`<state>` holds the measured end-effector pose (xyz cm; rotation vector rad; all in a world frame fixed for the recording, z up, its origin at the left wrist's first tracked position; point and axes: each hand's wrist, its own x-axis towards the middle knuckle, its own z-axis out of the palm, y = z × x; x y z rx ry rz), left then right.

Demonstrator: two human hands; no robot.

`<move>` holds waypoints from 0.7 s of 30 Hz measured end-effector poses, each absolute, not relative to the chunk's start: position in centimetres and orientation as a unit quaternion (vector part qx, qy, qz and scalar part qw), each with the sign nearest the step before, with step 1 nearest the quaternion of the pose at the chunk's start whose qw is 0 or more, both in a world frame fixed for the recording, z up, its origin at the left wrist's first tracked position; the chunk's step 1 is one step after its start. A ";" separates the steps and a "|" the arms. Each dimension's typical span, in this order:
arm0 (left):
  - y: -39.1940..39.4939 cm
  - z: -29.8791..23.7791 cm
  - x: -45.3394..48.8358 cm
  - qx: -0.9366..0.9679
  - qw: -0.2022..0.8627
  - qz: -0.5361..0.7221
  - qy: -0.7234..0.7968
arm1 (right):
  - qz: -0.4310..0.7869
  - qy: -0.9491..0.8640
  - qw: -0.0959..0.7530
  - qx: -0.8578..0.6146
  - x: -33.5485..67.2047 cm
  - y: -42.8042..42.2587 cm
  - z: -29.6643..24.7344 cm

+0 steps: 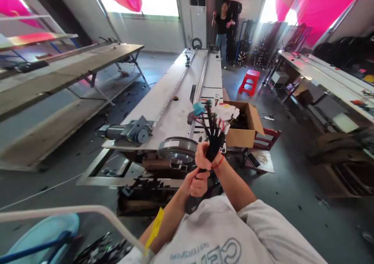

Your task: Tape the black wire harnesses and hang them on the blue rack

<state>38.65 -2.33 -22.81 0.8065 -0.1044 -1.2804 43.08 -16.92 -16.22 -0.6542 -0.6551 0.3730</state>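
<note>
A black wire harness [215, 141] stands tilted in front of my chest, its upper end fanned into several branches with red wires and pale connectors. My left hand [198, 184] is closed around the lower part of the bundle. Just above it, my right hand [203, 156] wraps the thicker middle, with a red cord around that wrist. Behind the branches are a blue piece [199, 108] and a white piece [226, 111]; whether they belong to the harness I cannot tell. Both palms hide part of the bundle.
A long white workbench [178, 104] runs ahead, bearing a motor [122, 132] and a round wheel [178, 149]. To its right are an open cardboard box [240, 137], a chair with a phone [253, 160] and a red stool [249, 82]. A person [223, 30] stands at the far end.
</note>
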 end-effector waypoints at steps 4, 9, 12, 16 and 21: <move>-1.6 -20.8 38.0 0.489 0.725 -0.478 -0.081 | 0.131 -0.178 0.904 -0.366 41.7 -12.9 -15.8; -0.1 -18.4 38.7 0.787 0.604 -0.098 -0.075 | -0.063 0.075 0.853 -0.512 42.8 -10.5 -14.0; 2.6 -18.6 38.1 0.847 0.516 -0.081 -0.096 | 0.026 0.080 0.878 -0.472 44.6 -11.3 -13.4; 7.5 -18.3 36.0 0.794 0.522 -0.265 -0.162 | 0.106 0.056 0.904 -0.410 45.4 -12.2 -14.1; 12.6 -17.1 33.6 0.695 0.441 -0.545 -0.158 | 0.338 0.019 0.790 -0.512 41.5 -9.6 -19.7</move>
